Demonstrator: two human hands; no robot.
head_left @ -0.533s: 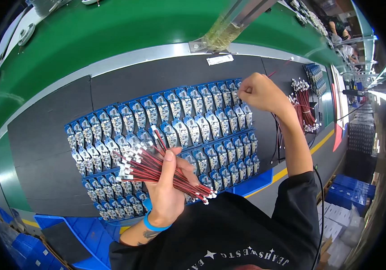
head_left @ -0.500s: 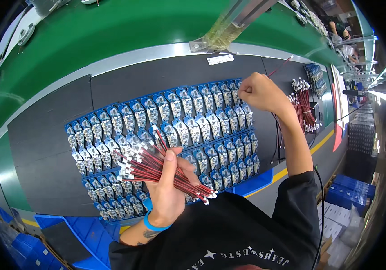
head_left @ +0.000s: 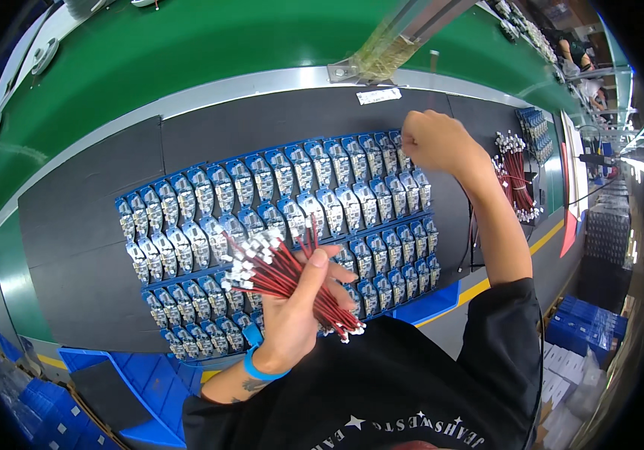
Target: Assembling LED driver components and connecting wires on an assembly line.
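My left hand (head_left: 297,304) is closed around a bundle of red and black cables (head_left: 281,266) with white plugs at both ends. The bundle lies slantwise above rows of small blue circuit boards (head_left: 284,172). A cable or two stand apart near the thumb, their plugs pointing away from me. At the far right end of the board rows, my right hand (head_left: 438,142) is closed in a fist over the boards there. A thin blurred cable (head_left: 433,79) with a pale tip sticks up from it; its lower part is hidden by the fingers.
A tied bundle of similar cables (head_left: 515,180) lies at the right, near another stack of boards (head_left: 534,135). Beyond the black mat (head_left: 89,217) runs a green belt (head_left: 224,52) with a metal post (head_left: 404,37). Blue bins (head_left: 134,382) stand below the near edge.
The cable at my right hand has swung from pointing right to pointing up, blurred. My left hand and its bundle have shifted slightly right over the boards.
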